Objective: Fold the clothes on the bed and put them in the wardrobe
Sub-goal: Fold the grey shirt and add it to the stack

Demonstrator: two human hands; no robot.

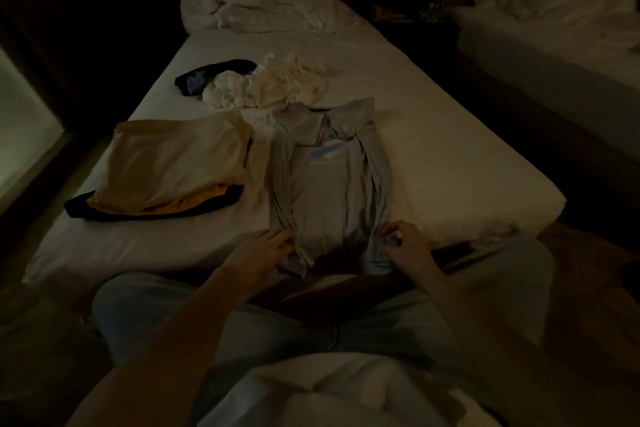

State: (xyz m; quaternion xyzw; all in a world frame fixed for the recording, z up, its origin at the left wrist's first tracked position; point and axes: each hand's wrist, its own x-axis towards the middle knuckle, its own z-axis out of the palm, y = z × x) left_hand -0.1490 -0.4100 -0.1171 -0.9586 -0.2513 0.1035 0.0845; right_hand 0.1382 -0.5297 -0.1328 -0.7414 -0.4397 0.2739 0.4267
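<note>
Grey shirt (325, 191) on bed (450, 163), hem pinched by left hand (266, 248) and right hand (403, 243)

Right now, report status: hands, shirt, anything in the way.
Left hand and right hand each grip the grey shirt at its near hem. Sleeves folded in. Folded stack lies left, unfolded pile beyond; neither obstructs.

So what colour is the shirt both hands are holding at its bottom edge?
Grey shirt, with a light blue stripe across the chest; the head view shows it.
</note>
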